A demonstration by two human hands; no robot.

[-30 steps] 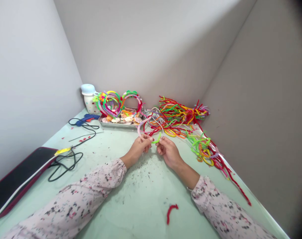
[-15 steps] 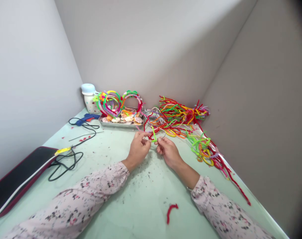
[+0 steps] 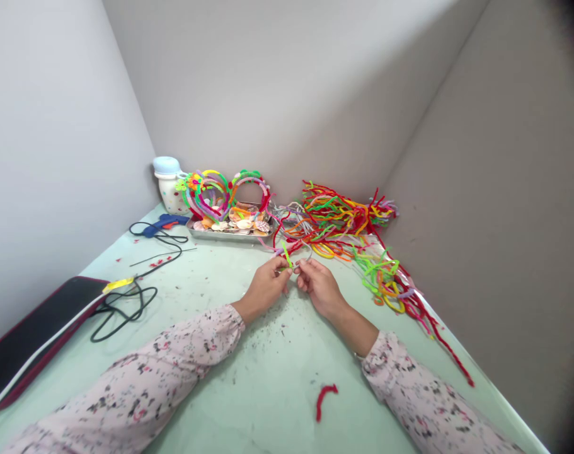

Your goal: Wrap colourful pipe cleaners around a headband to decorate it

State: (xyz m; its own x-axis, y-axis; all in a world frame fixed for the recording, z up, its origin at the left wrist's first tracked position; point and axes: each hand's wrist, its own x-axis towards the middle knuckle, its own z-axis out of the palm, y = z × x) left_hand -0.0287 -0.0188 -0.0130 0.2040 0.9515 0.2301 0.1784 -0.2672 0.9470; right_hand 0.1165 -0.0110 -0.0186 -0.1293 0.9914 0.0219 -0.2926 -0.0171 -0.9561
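Observation:
Near the middle of the table my left hand [image 3: 266, 282] pinches a bright green pipe cleaner [image 3: 287, 254], one end of which sticks up past the fingertips. Close beside it, my right hand [image 3: 321, 284] has its thumb and fingers closed on a thin pale grey pipe cleaner [image 3: 310, 251] that curves up behind the hand. The two sets of fingertips almost meet, and the spot where the strands come together is mostly hidden by them. A short bent red pipe cleaner [image 3: 323, 398] lies on the table in front of me.
Behind my hands is a metal tray [image 3: 230, 235] of shells with colourful headbands [image 3: 211, 195]. A pile of pipe cleaners [image 3: 338, 214] spreads along the right. At left are a white cup [image 3: 171, 189], a blue glue gun [image 3: 166, 222], a dark cable [image 3: 145, 296] and a black flat case [image 3: 55, 334].
The green pipe cleaner has tilted left, and my left fingers have closed further around it. More of the grey strand now shows, curving above my right fingertips.

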